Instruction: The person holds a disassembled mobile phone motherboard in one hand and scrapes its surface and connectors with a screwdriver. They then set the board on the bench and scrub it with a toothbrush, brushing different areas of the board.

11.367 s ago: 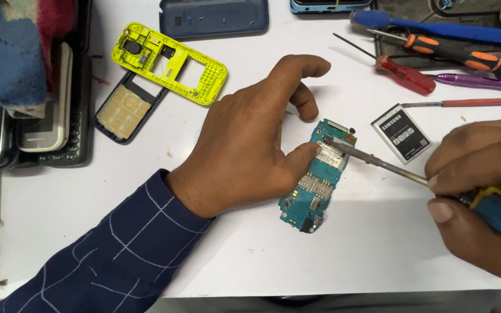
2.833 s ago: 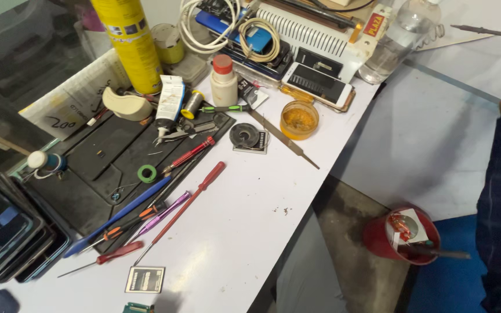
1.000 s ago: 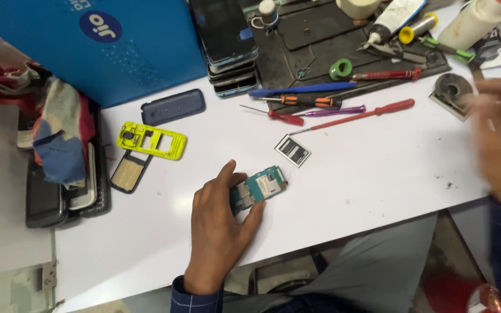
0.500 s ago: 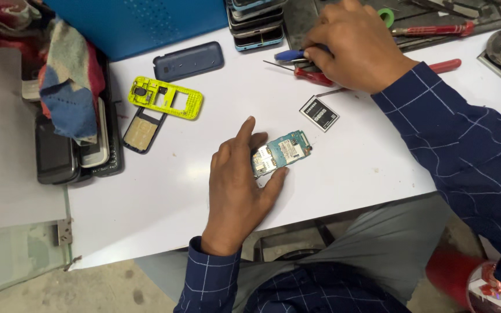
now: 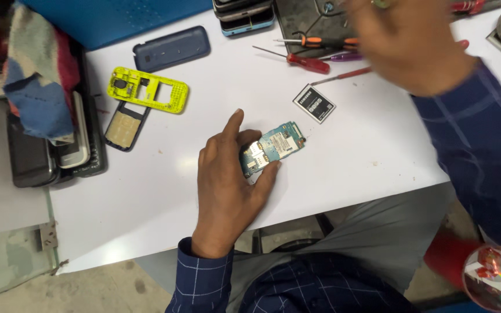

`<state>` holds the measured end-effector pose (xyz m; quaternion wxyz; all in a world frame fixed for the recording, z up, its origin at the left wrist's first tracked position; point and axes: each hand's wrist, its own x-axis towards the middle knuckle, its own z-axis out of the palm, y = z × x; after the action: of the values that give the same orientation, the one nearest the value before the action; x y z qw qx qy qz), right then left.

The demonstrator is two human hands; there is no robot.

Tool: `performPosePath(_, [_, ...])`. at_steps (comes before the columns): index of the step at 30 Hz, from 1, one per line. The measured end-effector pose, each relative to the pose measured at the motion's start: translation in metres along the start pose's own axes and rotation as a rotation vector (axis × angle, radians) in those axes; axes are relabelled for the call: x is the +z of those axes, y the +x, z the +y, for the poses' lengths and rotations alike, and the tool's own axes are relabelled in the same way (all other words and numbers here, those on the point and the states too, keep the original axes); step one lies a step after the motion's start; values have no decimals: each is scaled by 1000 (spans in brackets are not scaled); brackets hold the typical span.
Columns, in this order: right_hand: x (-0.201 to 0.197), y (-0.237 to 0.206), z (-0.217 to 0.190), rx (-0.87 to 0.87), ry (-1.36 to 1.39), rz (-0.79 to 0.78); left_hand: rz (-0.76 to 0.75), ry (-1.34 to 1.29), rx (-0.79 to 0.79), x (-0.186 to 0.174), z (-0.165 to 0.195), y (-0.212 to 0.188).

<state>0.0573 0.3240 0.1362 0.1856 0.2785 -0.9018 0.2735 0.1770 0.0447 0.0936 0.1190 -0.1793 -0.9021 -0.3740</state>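
My left hand rests on the white table and pinches a small blue-green phone circuit board between thumb and fingers, index finger stretched out. My right hand is blurred with motion at the back right, above the screwdrivers; whether it holds anything cannot be made out. A small black phone battery lies just behind the board.
A yellow phone frame, a black keypad frame and a dark blue back cover lie at the back left. Red and orange-black screwdrivers lie behind the battery. Stacked phones under a cloth stand at the left.
The view swung back from the bench's right side to the board. My right hand reached to the screwdrivers and is now moving, blurred. My left hand stays on the board.
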Motion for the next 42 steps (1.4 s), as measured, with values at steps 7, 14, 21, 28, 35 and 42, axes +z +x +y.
performPosePath(7, [-16,-66,-46,540,655,15,2,29,-41,4,-4,-1])
performPosePath(14, [-5,-112,-71,813,1291,-101,-7,39,-27,7,-7,1])
performPosePath(21, [10,-134,-90,662,1010,50,-15,37,-23,8,-9,-1])
performPosePath(28, [16,-147,-112,615,686,141,67,-55,48,-5,11,-1])
performPosePath(35, [5,-138,-122,439,717,49,-191,-263,123,-7,29,1])
performPosePath(42, [-17,-167,-100,458,607,-161,-310,-408,37,-13,27,5])
